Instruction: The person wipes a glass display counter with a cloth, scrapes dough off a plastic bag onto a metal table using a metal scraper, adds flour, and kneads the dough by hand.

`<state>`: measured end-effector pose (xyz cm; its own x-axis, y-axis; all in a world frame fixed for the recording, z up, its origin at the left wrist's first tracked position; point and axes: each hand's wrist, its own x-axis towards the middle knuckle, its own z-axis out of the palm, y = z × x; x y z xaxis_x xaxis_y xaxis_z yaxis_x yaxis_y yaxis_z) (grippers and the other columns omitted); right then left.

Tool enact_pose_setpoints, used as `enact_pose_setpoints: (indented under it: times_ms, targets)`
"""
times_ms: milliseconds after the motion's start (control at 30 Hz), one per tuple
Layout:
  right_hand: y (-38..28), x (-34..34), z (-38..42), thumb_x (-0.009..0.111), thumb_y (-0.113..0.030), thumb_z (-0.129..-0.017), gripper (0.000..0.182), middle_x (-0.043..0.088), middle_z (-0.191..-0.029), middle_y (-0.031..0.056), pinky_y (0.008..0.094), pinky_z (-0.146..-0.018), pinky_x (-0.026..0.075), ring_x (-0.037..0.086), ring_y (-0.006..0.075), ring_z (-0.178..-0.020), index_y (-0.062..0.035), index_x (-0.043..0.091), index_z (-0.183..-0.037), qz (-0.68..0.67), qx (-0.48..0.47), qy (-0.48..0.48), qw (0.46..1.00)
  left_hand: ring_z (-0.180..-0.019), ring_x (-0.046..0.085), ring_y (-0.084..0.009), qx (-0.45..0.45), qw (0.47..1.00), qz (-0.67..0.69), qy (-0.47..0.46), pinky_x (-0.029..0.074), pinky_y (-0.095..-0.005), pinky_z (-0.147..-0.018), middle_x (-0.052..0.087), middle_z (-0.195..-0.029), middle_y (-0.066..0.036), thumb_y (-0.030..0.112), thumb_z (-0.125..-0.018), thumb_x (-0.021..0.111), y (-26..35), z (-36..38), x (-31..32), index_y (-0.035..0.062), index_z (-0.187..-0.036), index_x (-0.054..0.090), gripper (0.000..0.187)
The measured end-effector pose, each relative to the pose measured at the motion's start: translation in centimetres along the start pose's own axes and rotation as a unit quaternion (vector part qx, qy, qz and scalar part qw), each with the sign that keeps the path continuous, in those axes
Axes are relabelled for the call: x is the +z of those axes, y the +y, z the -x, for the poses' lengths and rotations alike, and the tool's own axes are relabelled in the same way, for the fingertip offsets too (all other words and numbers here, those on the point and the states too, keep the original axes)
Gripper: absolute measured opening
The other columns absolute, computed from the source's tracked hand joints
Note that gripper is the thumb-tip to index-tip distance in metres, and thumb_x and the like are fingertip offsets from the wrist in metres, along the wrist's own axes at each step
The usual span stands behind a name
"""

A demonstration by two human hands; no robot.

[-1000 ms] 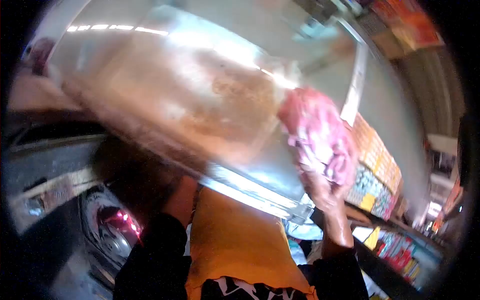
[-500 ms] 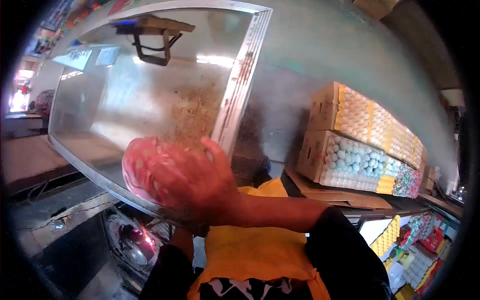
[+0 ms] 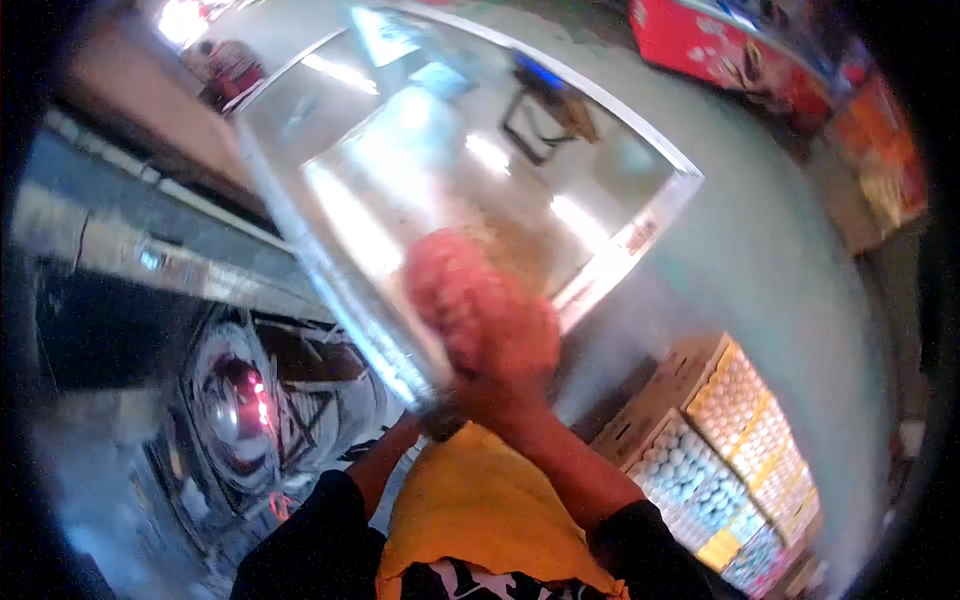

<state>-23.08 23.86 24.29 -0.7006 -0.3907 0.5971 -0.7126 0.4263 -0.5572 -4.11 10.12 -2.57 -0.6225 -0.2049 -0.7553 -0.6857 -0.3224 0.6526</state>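
Observation:
A large glass panel (image 3: 330, 130) in a metal frame tilts in front of me, streaked with brown stains and bright reflections. On its near corner lies a bunched pink cloth (image 3: 448, 285), blurred by motion. My right hand (image 3: 520, 345) is closed over this cloth. Low at the frame's near corner is my left hand (image 3: 403, 432); its fingers are hidden behind the frame, so its grip does not show.
Cardboard boxes and stacked egg trays (image 3: 750, 420) with white and bluish eggs stand at the lower right. To the left, a round burner (image 3: 232, 405) glows red. A red printed panel (image 3: 730, 55) is at the upper right. A person (image 3: 230, 70) shows far left.
My view has swung, so the panel and the egg trays appear turned. My right hand with the cloth now shows further right in view, still over the panel's near corner.

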Motion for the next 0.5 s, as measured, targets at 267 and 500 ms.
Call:
enact_pose_setpoints:
  times_ms: [267, 500]
  targets:
    - [-1.4, 0.1, -0.4, 0.061, 0.002, -0.075, 0.051, 0.055, -0.111, 0.0166, 0.0382, -0.087, 0.047, 0.058, 0.0291, -0.1, -0.0009, 0.05, -0.124, -0.072, 0.027, 0.021, 0.997, -0.084, 0.061, -0.0182, -0.037, 0.988, -0.148, 0.024, 0.048, -0.0382, -0.078, 0.066, -0.094, -0.005, 0.035, -0.092, 0.057, -7.7, 6.8, -6.0, 0.0084, -0.105, 0.065, 0.031]
    - [-2.9, -0.2, -0.6, 0.067, -0.002, -0.074, 0.059, 0.054, -0.122, 0.0206, 0.0448, -0.099, 0.04, 0.052, 0.0391, -0.114, -0.0015, 0.047, -0.13, -0.024, 0.015, 0.003, 1.0, -0.09, 0.063, -0.0205, -0.205, 0.932, 0.199, 0.222, 0.05, -0.0376, -0.074, 0.067, -0.102, -0.008, 0.027, -0.093, 0.052, -21.9, 15.8, -10.8, 0.0097, -0.093, 0.066, 0.022]
